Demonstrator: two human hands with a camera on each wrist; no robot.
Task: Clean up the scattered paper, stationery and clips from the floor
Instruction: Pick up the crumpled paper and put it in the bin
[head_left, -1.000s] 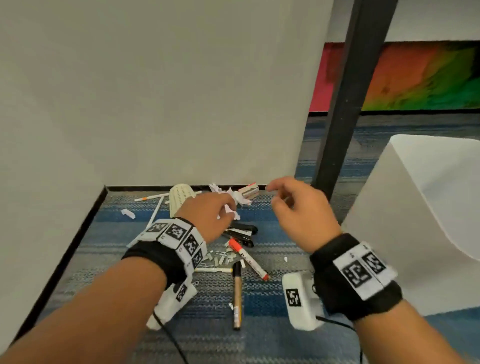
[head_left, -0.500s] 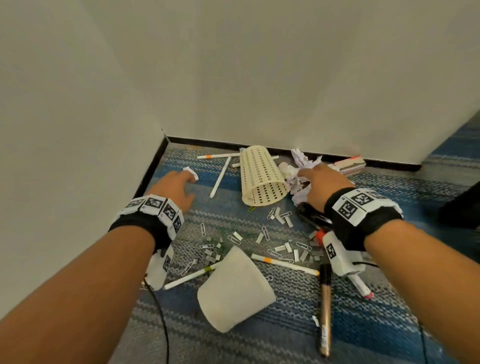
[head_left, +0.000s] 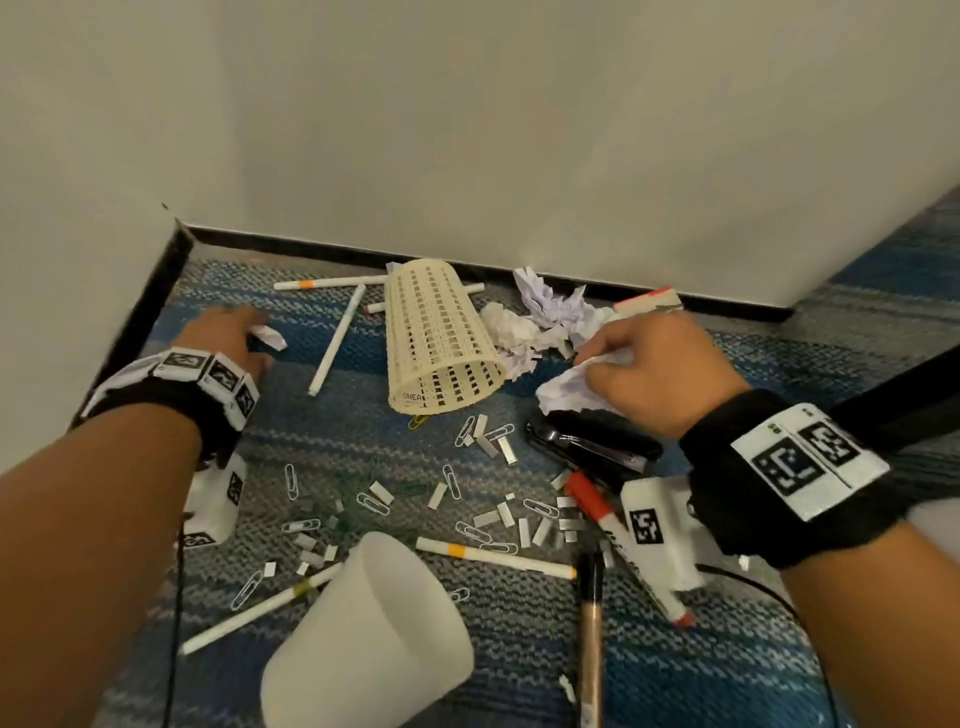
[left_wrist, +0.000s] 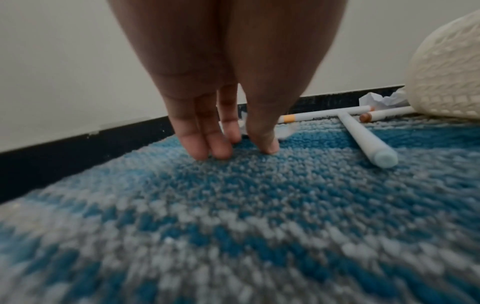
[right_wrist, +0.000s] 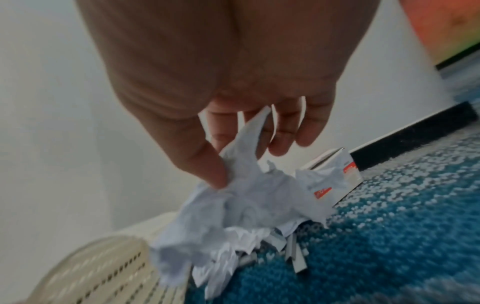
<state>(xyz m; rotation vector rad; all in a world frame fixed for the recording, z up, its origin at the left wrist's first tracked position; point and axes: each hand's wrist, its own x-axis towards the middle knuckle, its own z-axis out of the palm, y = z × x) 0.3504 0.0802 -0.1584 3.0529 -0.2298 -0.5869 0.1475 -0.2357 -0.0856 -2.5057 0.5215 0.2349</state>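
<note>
My right hand pinches a crumpled white paper between thumb and fingers, just above the black stapler; in the right wrist view the paper hangs from the hand. My left hand reaches towards the corner. Its straight fingers touch the carpet beside a small paper scrap. More crumpled paper lies by the wall. Paper clips, staple strips, white pens and a red marker are scattered on the floor.
A cream mesh basket lies on its side mid-floor, and a white cup lies tipped near me. A staple box sits against the skirting. A brown pen lies at the right. Walls close the corner at left and back.
Both hands came down from mid-air to the floor. The right hand took hold of a crumpled paper; the left hand reached the scrap near the corner. The view tilted down.
</note>
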